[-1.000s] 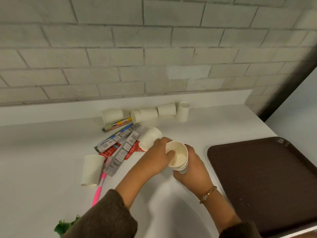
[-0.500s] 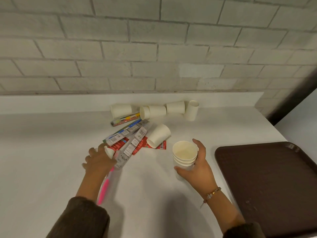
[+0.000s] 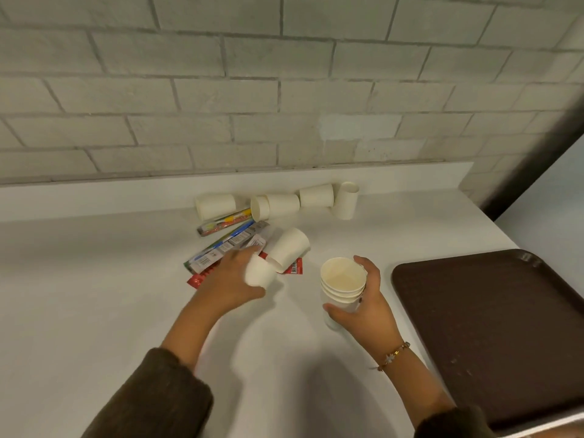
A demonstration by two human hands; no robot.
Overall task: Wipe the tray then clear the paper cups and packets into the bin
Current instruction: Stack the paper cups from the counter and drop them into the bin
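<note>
Collecting cups: my left fingers [image 3: 240,257] grip a loose cup [image 3: 259,274] (next, I'd nest it) while my right fingers [image 3: 335,309] hold the stack [image 3: 343,284].

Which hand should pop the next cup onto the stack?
Left. The left hand holds a loose cup right beside the stack. The right hand is full, wrapped round that stack.

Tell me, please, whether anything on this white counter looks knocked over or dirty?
Yes. Several white paper cups lie tipped on their sides by the grey brick wall, and another white cup lies across the scattered colourful packets. The dark brown plastic tray bears pale specks near its front.
</note>
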